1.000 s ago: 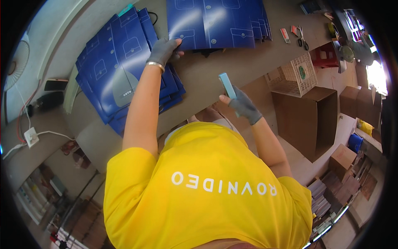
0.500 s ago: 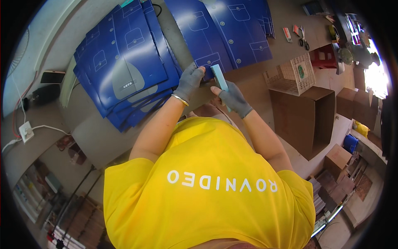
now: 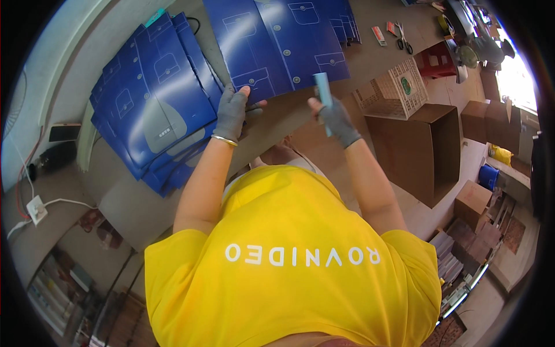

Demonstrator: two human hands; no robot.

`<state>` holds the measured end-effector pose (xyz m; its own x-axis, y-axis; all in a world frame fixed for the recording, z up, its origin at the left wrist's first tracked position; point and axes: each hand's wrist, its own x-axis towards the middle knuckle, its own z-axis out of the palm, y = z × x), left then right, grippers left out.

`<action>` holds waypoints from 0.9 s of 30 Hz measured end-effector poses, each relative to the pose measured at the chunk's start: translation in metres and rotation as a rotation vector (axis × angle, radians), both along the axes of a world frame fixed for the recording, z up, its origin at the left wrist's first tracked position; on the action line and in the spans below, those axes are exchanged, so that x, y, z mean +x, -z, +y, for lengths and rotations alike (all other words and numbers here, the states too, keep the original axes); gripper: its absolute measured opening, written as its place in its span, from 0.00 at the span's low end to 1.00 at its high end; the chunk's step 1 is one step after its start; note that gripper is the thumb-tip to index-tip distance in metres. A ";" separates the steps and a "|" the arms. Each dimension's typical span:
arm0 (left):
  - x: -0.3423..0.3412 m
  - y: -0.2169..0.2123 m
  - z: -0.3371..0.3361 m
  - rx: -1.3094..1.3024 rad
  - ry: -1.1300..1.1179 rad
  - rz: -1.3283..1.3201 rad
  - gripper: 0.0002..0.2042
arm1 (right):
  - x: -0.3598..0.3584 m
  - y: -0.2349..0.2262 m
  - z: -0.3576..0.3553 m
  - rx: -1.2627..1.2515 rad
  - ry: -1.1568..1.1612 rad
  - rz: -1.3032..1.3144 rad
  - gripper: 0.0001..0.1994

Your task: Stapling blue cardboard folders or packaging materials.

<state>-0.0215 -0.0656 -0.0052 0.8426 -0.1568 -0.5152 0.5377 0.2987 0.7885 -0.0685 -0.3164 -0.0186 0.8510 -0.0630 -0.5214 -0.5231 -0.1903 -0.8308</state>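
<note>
My right hand (image 3: 339, 121), in a grey fingerless glove, is closed around a slim light-blue stapler (image 3: 324, 89). The stapler is upright in the picture, just right of a large blue printed card sheet (image 3: 272, 52) and apart from it. My left hand (image 3: 233, 113), gloved the same way, lies at the lower left corner of that sheet. Its thumb touches the sheet and another fingertip points right, apart from the thumb, along the lower edge. To the left of this hand lies a fanned pile of similar blue sheets (image 3: 141, 95) with pocket and button drawings.
A cream plastic basket (image 3: 404, 92) rests on an open brown carton (image 3: 404, 153) to my right. Scissors (image 3: 403, 41) and small red-and-white packs (image 3: 378, 36) lie on the table's far right. At the left are a white power socket (image 3: 37, 209) and a dark phone-like device (image 3: 63, 133).
My right hand has drawn the stapler away to the right of the sheet's lower edge. My left hand has shifted left along that edge, and its fingers have spread. The view has shifted slightly.
</note>
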 end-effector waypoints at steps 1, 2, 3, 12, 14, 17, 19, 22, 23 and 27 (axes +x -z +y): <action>0.001 -0.001 0.003 0.000 0.002 -0.001 0.13 | 0.004 0.000 -0.014 -0.075 0.064 0.036 0.21; 0.001 -0.002 0.005 0.025 0.008 0.021 0.13 | 0.008 0.002 -0.028 -0.074 0.065 0.036 0.21; 0.001 -0.003 0.006 0.050 0.015 0.045 0.14 | 0.010 0.001 -0.037 -0.119 0.044 0.030 0.21; -0.001 -0.001 0.000 0.030 0.006 -0.011 0.10 | 0.013 0.006 -0.048 -0.275 -0.013 0.137 0.18; -0.008 0.034 -0.008 -0.075 -0.045 0.111 0.12 | 0.012 0.003 -0.039 -0.256 0.011 0.110 0.18; -0.011 0.102 -0.048 -0.093 -0.050 0.283 0.15 | 0.000 -0.010 -0.009 -0.106 0.064 0.179 0.18; -0.014 0.192 -0.059 0.181 0.374 -0.683 0.16 | -0.008 -0.020 0.022 0.162 -0.062 0.024 0.19; 0.002 0.036 -0.087 -0.388 -0.059 0.293 0.16 | -0.033 -0.019 -0.014 0.222 -0.243 0.053 0.20; 0.008 0.028 -0.074 -0.387 -0.072 0.285 0.16 | -0.040 -0.026 -0.022 0.225 -0.258 0.049 0.20; 0.055 -0.008 0.028 0.057 0.237 0.131 0.23 | -0.058 -0.035 -0.074 0.229 -0.234 0.139 0.18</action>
<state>0.0335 -0.0381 0.0025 0.7113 -0.3091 -0.6313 0.6861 0.1099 0.7192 -0.1265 -0.3903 0.0164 0.7482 0.2575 -0.6115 -0.5986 -0.1356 -0.7895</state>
